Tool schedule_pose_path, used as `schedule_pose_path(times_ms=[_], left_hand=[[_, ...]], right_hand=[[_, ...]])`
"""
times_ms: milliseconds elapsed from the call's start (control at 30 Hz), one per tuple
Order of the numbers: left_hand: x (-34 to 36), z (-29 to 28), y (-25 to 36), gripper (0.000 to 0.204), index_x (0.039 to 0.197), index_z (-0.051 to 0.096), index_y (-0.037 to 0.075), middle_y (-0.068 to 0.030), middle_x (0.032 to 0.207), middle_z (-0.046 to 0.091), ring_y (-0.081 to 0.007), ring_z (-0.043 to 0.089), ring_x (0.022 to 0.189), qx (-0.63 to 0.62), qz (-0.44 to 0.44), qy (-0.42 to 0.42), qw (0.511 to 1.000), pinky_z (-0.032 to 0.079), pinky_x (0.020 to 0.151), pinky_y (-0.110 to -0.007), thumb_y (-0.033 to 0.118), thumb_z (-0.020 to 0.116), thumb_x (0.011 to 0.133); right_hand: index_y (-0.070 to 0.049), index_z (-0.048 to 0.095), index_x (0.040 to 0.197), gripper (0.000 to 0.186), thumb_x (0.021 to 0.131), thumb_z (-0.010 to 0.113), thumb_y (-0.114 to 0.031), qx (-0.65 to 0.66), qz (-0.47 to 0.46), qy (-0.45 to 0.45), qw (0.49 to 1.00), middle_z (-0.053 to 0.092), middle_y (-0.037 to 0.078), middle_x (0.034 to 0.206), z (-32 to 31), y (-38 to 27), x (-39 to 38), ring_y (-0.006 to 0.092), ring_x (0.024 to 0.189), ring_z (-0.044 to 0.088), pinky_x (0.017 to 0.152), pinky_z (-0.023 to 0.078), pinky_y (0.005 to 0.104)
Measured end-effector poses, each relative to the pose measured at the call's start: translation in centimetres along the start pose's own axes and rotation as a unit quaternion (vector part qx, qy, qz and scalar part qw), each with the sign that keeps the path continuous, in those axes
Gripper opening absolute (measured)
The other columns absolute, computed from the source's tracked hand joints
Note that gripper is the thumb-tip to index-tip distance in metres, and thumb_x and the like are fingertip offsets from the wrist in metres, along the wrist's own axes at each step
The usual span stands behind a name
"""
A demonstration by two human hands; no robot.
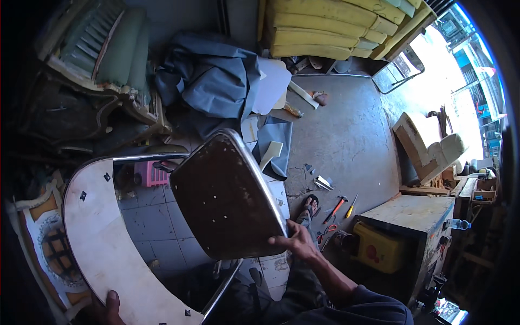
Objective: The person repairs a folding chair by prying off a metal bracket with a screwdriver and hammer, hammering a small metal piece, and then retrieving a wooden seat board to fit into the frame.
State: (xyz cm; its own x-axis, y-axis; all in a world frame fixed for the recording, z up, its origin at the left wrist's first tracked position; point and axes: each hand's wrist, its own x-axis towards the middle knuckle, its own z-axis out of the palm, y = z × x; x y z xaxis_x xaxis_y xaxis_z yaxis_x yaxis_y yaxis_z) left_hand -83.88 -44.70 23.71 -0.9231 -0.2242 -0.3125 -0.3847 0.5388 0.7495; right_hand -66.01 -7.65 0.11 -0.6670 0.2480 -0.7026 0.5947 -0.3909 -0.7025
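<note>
A chair with a bright metal tube frame (223, 290) lies tilted in front of me. Its dark brown panel (216, 200) has a metal rim and several small pale spots. On the left is a curved, pale board (100, 233) with small black fittings and a dark edge. My right hand (297, 241) is closed on the brown panel's lower right edge, thumb on its face. Down at the lower left, my left hand (111, 309) grips the pale board's rim. Only its thumb and part of the hand show; the other fingers are hidden beneath.
A hammer (336, 209), a yellow-handled screwdriver (352, 206) and red-handled scissors (326, 233) lie by my foot. Dark grey sheeting (211, 81) is heaped beyond the chair. To the right stand a worn cabinet (406, 208) and a yellow jerrycan (379, 247). Yellow cushions (319, 27) are stacked at the back.
</note>
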Motion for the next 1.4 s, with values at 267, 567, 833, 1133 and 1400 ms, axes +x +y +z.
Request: schedule_pose_path(times_ms=[267, 567, 833, 1133, 1400], left_hand=[[-12.3, 27.4, 12.3, 0.061, 0.141, 0.045, -0.008, -0.021, 0.123, 0.062, -0.0301, 0.063, 0.107, -0.168, 0.057, -0.17, 0.969, 0.048, 0.097, -0.038, 0.015, 0.066, 0.088], [-21.8, 68.8, 18.2, 0.058, 0.139, 0.047, -0.003, -0.0185, 0.13, 0.061, -0.0305, 0.063, 0.116, -0.247, 0.035, -0.385, 0.889, 0.05, 0.1, -0.041, -0.007, 0.066, 0.084], [-27.5, 80.3, 15.4, 0.058, 0.144, 0.041, 0.003, -0.0186, 0.137, 0.056, -0.0322, 0.061, 0.121, -0.215, -0.063, -0.444, 0.867, 0.054, 0.1, -0.045, -0.005, 0.061, 0.089], [-26.2, 80.2, 8.7, 0.059, 0.145, 0.041, 0.002, -0.0149, 0.139, 0.055, -0.0298, 0.056, 0.128, -0.197, -0.059, -0.474, 0.856, 0.048, 0.108, -0.043, -0.001, 0.062, 0.09], [-18.5, 67.8, -2.8, 0.061, 0.149, 0.04, 0.004, -0.0151, 0.144, 0.054, -0.0317, 0.053, 0.134, -0.155, -0.215, -0.439, 0.858, 0.043, 0.113, -0.053, -0.001, 0.059, 0.091]], right_hand=[[0.0, 0.064, 0.114, 0.042, 0.085, 0.081, -0.026, 0.142, -0.17, 0.217, 0.951, 0.067, 0.002, 0.094, -33.3, -2.4, -2.1, 0.0094, 0.084, 0.059, 0.08, 0.047, 0.0257], [-0.006, 0.059, 0.135, 0.051, 0.092, 0.071, -0.031, -0.273, -0.232, 0.621, 0.697, 0.062, 0.018, 0.121, -61.3, -6.4, 3.7, 0.032, 0.107, 0.064, 0.097, 0.049, 0.0432], [-0.003, 0.055, 0.138, 0.055, 0.096, 0.066, -0.036, 0.084, -0.101, 0.559, 0.819, 0.058, 0.019, 0.128, -57.5, 6.7, 0.2, 0.0293, 0.115, 0.061, 0.099, 0.05, 0.0413], [-0.001, 0.054, 0.137, 0.06, 0.095, 0.067, -0.042, 0.081, -0.062, 0.605, 0.79, 0.056, 0.021, 0.13, -64.5, 13.1, 4.6, 0.031, 0.118, 0.06, 0.1, 0.049, 0.0413], [-0.005, 0.038, 0.15, 0.094, 0.08, 0.079, -0.053, -0.318, -0.196, 0.615, 0.694, 0.047, 0.025, 0.141, -71.4, 1.3, 11.6, 0.0392, 0.128, 0.051, 0.104, 0.043, 0.0476]])
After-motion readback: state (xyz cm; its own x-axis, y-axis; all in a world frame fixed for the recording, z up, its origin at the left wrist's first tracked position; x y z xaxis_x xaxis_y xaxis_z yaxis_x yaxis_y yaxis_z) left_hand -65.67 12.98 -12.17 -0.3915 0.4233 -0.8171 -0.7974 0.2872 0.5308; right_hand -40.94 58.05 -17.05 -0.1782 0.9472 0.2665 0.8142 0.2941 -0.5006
